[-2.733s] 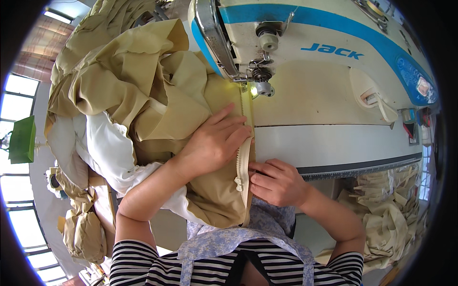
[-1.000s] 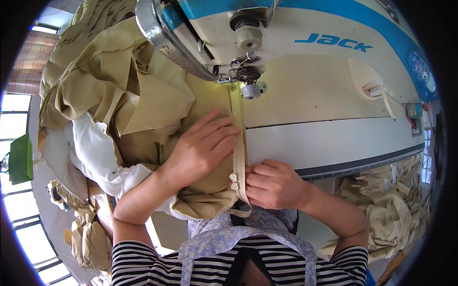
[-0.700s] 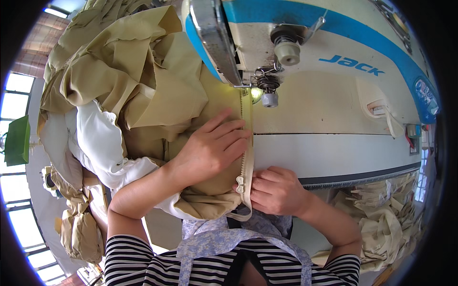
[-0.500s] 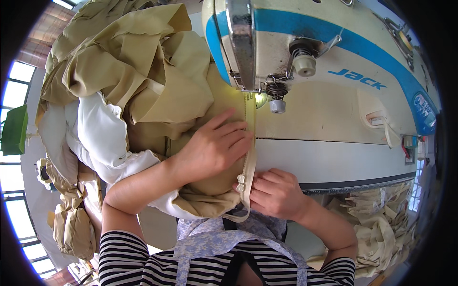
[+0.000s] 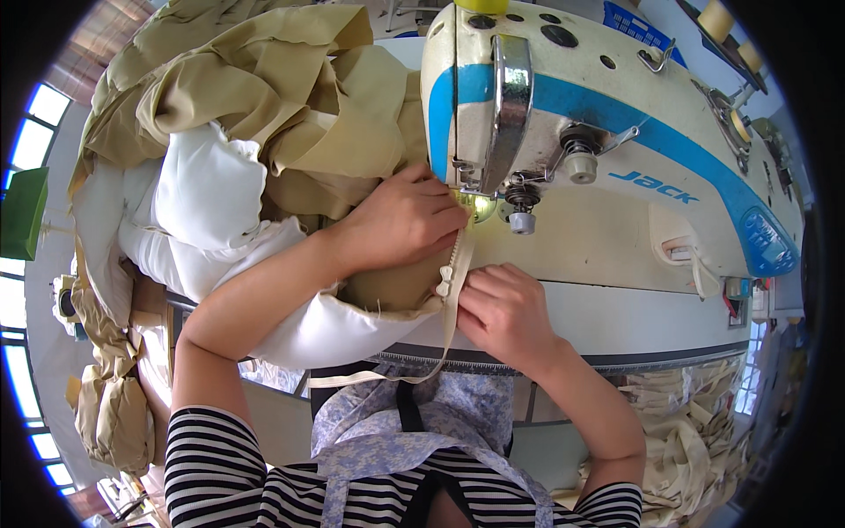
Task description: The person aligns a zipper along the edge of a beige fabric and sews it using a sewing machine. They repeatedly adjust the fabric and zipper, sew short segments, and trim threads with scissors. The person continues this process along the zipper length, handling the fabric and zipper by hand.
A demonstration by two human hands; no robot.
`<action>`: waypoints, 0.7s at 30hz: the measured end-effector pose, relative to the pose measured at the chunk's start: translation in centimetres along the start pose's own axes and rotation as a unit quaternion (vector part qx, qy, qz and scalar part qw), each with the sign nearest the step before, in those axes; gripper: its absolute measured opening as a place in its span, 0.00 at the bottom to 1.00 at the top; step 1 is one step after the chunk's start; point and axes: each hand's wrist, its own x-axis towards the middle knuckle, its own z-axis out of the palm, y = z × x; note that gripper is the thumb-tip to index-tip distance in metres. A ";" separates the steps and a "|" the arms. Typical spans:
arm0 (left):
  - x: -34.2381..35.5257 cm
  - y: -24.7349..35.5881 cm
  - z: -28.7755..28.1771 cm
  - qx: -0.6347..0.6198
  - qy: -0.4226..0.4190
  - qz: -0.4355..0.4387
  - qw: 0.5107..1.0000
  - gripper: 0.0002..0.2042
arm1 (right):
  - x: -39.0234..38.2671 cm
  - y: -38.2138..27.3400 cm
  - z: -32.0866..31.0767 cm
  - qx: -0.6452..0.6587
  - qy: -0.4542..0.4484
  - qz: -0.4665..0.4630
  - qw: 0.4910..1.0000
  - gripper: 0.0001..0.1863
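Observation:
A tan cloth [image 5: 396, 289] with a white, padded-looking part [image 5: 352, 334] lies on the sewing machine bed. Along its right edge runs a cream zipper [image 5: 456, 255], its top end at the needle area and its loose tail hanging past the table's front edge. Two pale sliders [image 5: 446, 280] sit on it. My left hand [image 5: 407, 218] lies on the cloth just left of the presser foot, fingers closed at the cloth and zipper edge; its fingertips are partly hidden. My right hand [image 5: 503, 312], fingers curled, grips the zipper tape beside the sliders.
The white and blue sewing machine [image 5: 563, 97] fills the upper right, with thread tension knobs [image 5: 522, 220] on its face. A large pile of tan cloth [image 5: 238, 79] rises at the left. More cloth pieces [image 5: 687, 431] lie low at the right. A green object [image 5: 24, 216] stands far left.
My left hand has gone from spread fingers on the cloth to closed fingers nearer the needle. My right hand and the sliders sit higher in view. The zipper tail now hangs out to the left.

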 end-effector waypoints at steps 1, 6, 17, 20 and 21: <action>0.0 0.0 -0.2 0.001 0.003 0.011 1.000 0.11 | 0.2 0.1 0.2 -0.005 -0.006 0.006 1.000 0.16; -0.9 1.5 -2.1 -0.029 -0.031 -0.072 0.997 0.15 | 2.1 -2.9 2.0 0.233 -0.146 0.015 0.961 0.17; -2.8 4.8 -2.9 -0.011 -0.125 -0.159 0.979 0.18 | -5.0 -5.7 2.3 0.246 -0.143 -0.107 0.953 0.11; -2.6 7.0 -2.1 0.014 -0.075 -0.147 0.986 0.16 | -6.1 -5.7 3.4 0.227 -0.095 -0.119 0.962 0.11; -2.6 8.0 -1.7 0.019 -0.071 -0.173 0.982 0.16 | -6.1 -5.9 3.6 0.220 -0.080 -0.116 0.965 0.12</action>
